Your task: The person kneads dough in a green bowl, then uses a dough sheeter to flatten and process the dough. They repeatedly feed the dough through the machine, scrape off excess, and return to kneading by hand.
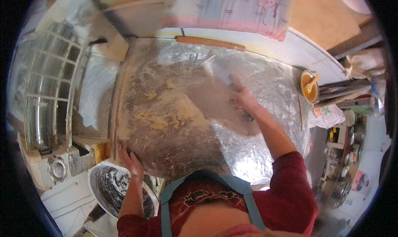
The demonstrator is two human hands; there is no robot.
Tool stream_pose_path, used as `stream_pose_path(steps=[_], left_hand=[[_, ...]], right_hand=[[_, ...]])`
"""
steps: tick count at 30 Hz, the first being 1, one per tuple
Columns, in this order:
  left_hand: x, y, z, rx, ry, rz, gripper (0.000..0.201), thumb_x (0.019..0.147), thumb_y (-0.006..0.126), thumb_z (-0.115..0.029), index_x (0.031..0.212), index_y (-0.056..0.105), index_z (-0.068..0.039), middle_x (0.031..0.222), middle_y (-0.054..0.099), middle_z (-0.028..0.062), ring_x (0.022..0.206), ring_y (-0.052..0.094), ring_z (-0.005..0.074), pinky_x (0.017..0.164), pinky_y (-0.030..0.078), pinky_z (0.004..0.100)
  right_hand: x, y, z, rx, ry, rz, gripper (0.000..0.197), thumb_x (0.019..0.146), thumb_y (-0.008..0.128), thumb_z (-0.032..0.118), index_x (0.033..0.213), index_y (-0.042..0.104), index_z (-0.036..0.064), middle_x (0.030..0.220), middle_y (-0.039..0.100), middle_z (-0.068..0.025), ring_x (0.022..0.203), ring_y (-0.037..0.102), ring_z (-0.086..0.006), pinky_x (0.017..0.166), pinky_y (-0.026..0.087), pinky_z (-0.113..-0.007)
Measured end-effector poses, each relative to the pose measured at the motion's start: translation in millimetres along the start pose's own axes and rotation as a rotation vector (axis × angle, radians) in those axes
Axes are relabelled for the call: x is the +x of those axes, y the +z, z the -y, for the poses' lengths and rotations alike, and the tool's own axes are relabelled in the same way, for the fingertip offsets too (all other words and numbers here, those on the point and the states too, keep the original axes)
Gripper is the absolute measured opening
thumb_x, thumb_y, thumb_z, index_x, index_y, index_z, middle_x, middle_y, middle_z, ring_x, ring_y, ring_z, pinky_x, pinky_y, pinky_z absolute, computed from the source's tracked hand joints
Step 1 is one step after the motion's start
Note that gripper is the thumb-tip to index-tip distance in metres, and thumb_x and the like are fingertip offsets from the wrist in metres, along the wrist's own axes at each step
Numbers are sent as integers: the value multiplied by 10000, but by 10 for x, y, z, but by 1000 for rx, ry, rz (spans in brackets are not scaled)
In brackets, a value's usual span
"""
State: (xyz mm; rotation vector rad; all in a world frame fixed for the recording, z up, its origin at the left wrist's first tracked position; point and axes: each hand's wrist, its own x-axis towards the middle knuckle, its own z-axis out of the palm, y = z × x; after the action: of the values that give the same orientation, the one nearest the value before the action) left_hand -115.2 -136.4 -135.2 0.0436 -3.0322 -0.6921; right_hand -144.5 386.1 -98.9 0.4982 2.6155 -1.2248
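Observation:
A wide metal-topped work table [257, 162] lies in front of me, dusted with flour. Yellowish dough scraps [151, 119] and crumbs are smeared over its left half. My right hand [243, 99] is over the middle of the table, blurred by motion. Its fingers look curled round something with a dark green bit at the wrist side; what it is I cannot make out. A smooth brownish blur spreads left of and below that hand. My left hand [132, 162] rests at the table's near left edge, fingers apart, holding nothing.
A wooden rolling pin [210, 43] lies along the far edge. At right stands a bowl [310, 87] of orange-yellow contents with a spoon or brush. A floury basin [120, 187] sits below the left edge, beside a glass-fronted machine [49, 92]. A patterned cloth [228, 9] hangs at the back.

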Motion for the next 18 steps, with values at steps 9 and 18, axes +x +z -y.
stream_pose_path(steps=[9,18], left_hand=[[-45,116,145,-61,-105,-28,481,940,377,-279,1337,387,-9,1425,286,208,1320,242,377,1072,193,486],[-17,109,142,-66,112,-156,486,927,390,-286,1315,407,6,1366,373,228,1273,313,402,1055,236,480]], right_hand=[[534,-654,130,-503,-50,-253,353,846,578,296,1108,610,62,933,654,-205,818,639,-358,753,515,-429],[1229,676,855,-206,-58,320,381,855,580,351,1108,611,68,899,652,-193,821,621,-322,741,484,-413]])
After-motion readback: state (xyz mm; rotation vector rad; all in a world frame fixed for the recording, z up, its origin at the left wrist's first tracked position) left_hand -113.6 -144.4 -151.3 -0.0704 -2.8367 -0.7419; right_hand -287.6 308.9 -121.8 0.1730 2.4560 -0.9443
